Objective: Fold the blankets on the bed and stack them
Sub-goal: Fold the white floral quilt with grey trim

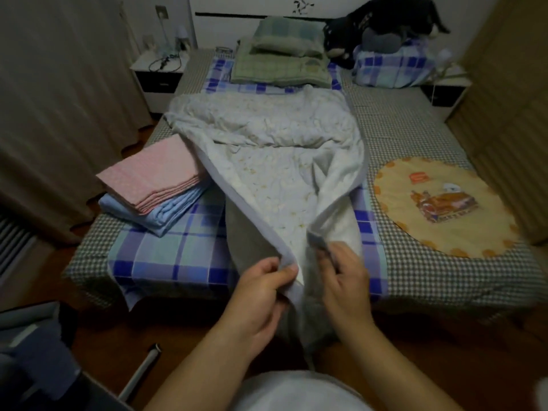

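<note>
Where both hands (299, 289) pinch the white blanket (267, 149), its corner is hidden.

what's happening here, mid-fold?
A person stands at the foot of the bed, holding a white floral blanket with a grey border. The left hand and right hand each pinch its near edge, pulling it toward them; the rest lies rumpled on the bed. A folded pink blanket already sits on a folded light blue blanket at the left.
</note>
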Available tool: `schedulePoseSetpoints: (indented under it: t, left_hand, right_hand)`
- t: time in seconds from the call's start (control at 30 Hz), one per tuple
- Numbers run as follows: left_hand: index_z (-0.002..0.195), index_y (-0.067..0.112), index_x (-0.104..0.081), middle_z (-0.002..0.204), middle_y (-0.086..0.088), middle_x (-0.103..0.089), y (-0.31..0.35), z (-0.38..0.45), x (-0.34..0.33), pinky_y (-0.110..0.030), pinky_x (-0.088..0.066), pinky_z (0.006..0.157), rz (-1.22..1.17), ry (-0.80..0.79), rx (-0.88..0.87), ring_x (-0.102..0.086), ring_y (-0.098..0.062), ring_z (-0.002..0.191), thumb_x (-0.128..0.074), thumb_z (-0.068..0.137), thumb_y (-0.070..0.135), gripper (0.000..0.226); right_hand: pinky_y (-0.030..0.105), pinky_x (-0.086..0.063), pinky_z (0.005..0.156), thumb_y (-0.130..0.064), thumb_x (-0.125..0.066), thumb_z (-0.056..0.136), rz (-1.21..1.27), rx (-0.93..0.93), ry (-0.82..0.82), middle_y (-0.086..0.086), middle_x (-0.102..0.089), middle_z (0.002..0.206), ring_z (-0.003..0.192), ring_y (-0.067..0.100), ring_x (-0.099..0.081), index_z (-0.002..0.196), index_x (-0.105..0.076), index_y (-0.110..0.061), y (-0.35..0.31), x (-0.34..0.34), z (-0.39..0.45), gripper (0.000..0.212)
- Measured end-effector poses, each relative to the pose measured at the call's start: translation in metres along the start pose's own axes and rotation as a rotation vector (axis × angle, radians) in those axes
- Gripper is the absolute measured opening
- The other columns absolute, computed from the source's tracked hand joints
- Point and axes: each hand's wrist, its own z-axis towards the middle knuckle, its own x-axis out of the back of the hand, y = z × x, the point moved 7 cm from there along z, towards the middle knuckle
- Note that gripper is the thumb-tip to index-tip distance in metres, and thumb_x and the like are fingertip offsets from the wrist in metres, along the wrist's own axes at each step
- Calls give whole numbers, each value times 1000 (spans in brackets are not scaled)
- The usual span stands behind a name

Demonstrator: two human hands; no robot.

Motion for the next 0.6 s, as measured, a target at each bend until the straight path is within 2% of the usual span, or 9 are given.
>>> schedulePoseSetpoints:
  t: [0.07,0.13,0.2,0.27,0.3,0.37,0.43,0.5,0.6]
  left_hand:
    - [101,-2,-67,91,-22,-72,-2,2,4,-32,-56,66,185,41,-15,-71,-27,80,-61,92,1,12]
    - [98,1,-69,92,-22,-73,0,4,10,-40,-58,75,379,82,-55,-71,-31,85,-64,92,7,10]
    - [94,5,-69,89,-19,-73,4,3,13,-44,-56,80,489,99,-100,-71,-33,86,-65,92,10,7]
    - [91,6,-68,82,-14,-74,10,1,14,-38,-57,73,541,109,-133,-71,-26,79,-65,93,11,6]
    - [91,6,-68,80,-12,-75,12,-1,14,-34,-56,70,553,110,-138,-72,-23,77,-65,93,11,6]
    - [91,5,-68,79,-11,-75,13,-1,15,-30,-54,65,541,111,-127,-72,-22,75,-66,93,13,9]
    - [90,5,-69,79,-13,-74,13,0,18,-32,-54,65,521,128,-107,-72,-23,74,-68,92,15,10]
    - [89,7,-70,81,-13,-74,15,1,20,-37,-58,70,510,149,-101,-73,-25,78,-66,92,15,10]
    - [89,13,-74,86,-10,-76,20,1,19,-41,-59,79,510,131,-89,-74,-25,86,-61,96,20,17]
  right_hand:
    - [12,-49,85,-18,-55,100,172,-219,-111,-22,-70,100,99,-8,-62,107,-71,-28,20,-24,-17,20]
    - [27,-53,96,-17,-54,101,354,-441,-180,-19,-71,112,109,-2,-63,116,-71,-32,40,-41,-32,27]
    - [41,-52,102,-15,-52,102,381,-509,-152,-13,-70,120,117,6,-63,123,-69,-31,51,-42,-40,31]
    - [43,-50,104,-8,-52,101,343,-439,-124,-12,-68,124,120,8,-61,128,-66,-33,49,-37,-43,39]
    - [39,-49,105,-6,-52,100,312,-362,-124,-15,-67,125,121,7,-61,129,-64,-35,42,-35,-44,43]
    - [26,-47,104,-12,-52,98,192,-150,-145,-20,-64,128,121,1,-59,133,-59,-35,23,-31,-45,43]
    - [15,-42,104,-18,-55,96,-28,83,-160,-14,-62,132,122,-4,-56,138,-54,-23,9,-30,-47,43]
    - [16,-42,106,-12,-66,92,-182,185,-198,-3,-63,132,123,2,-57,139,-54,-15,10,-32,-49,48]
    - [24,-45,106,-2,-76,84,-223,237,-212,3,-62,135,125,9,-57,141,-53,-13,12,-30,-48,62]
